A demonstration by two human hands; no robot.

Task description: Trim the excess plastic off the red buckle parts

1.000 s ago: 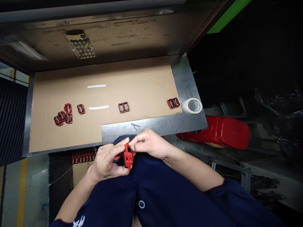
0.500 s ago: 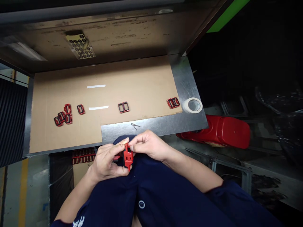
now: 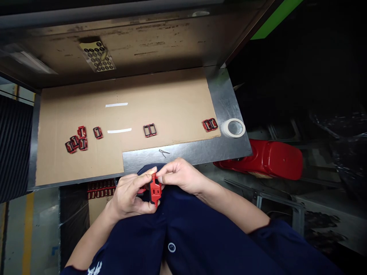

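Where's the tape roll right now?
In the head view, the roll of white tape lies at the right end of the metal bench top, just right of the red-and-black buckle frames and the cardboard sheet.

From my remote screen, the person's got on a dark navy work top (image 3: 134, 240) with 1 round, white-rimmed button (image 3: 171, 247) down the middle. The short sleeves (image 3: 289, 240) stop well above the wrists, and there's white lettering (image 3: 94, 269) on the left sleeve, too cut off to read. The left hand (image 3: 127, 196) and right hand (image 3: 180, 176) are both bare.
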